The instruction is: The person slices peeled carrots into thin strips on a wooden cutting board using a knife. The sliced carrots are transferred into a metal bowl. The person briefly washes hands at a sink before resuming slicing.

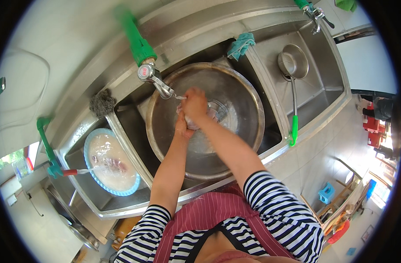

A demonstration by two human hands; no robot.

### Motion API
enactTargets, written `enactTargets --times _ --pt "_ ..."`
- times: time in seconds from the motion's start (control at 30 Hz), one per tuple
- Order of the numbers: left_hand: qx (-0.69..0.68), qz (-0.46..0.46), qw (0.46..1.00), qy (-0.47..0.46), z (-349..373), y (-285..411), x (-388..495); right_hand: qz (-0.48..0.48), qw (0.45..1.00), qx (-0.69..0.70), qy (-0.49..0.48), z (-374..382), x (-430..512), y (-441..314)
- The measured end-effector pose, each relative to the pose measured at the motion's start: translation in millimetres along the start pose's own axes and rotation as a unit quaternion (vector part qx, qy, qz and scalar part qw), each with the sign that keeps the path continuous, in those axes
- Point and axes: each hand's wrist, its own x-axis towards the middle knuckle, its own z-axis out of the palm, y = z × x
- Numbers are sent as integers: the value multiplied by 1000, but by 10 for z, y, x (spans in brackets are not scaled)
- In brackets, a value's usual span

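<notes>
Under the middle chrome tap [154,79], both hands meet over a large round metal basin [205,67] set in the middle sink bowl. My left hand [184,126] holds a soft-looking, pale pinkish item [192,123] from the near left side. My right hand [194,102] is blurred and lies over the same item, its fingers curled close to the tap's water stream. Whether it grips the item cannot be made out. Cloudy water and a round, shiny shape [217,110] show in the basin beside my hands; what that shape is stays unclear.
Left, a green-piped tap [54,167] runs water into a light blue basin [136,184] of cloudy water with reddish pieces. A scouring pad [102,103] and a teal cloth [241,46] rest on the sink dividers. A green-handled ladle [295,98] spans the right sink bowl.
</notes>
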Motion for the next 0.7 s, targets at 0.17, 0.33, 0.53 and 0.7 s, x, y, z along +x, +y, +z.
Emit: enactTargets --times 0.17,0.33,0.53,0.7 --pt "142 96 978 122 116 241 -165 -93 971 -188 -113 -407 412 1000" --pt "134 -32 983 123 67 313 -44 85 992 -92 -25 127 -99 711" --pt "347 82 933 -51 -338 394 361 -39 997 58 -28 95 -936 -286" --pt "-56 16 958 -281 -297 -19 312 -5 993 -78 89 -139 -378 -431"
